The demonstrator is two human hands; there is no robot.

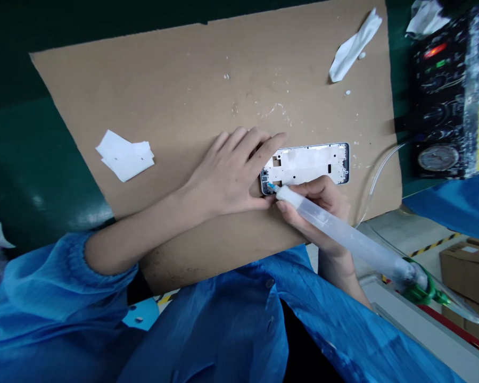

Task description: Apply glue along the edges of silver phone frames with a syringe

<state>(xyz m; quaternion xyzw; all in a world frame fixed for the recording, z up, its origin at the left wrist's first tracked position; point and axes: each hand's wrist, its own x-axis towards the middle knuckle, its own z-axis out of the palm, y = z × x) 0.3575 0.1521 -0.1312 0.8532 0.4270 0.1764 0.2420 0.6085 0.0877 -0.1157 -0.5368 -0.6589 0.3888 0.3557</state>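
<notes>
A metal phone mid-frame (305,164) lies flat on a brown cardboard sheet (143,106), its inside coated white, with several cut-outs. My left hand (225,173) reaches across and grips the frame's left end, fingers along the top edge and thumb at the lower corner. My right hand (317,205) is shut around a large translucent syringe (343,229) filled with white paste. Its blue tip (272,186) touches the frame near that lower left corner. A green fitting (419,287) caps the syringe's far end.
Clear tubing (377,175) runs from the syringe area to a black dispenser unit (439,96) with a round gauge. A white wipe (355,45) and white paper scraps (123,155) lie on the cardboard, which carries white specks. Cardboard boxes (469,271) stand at lower right.
</notes>
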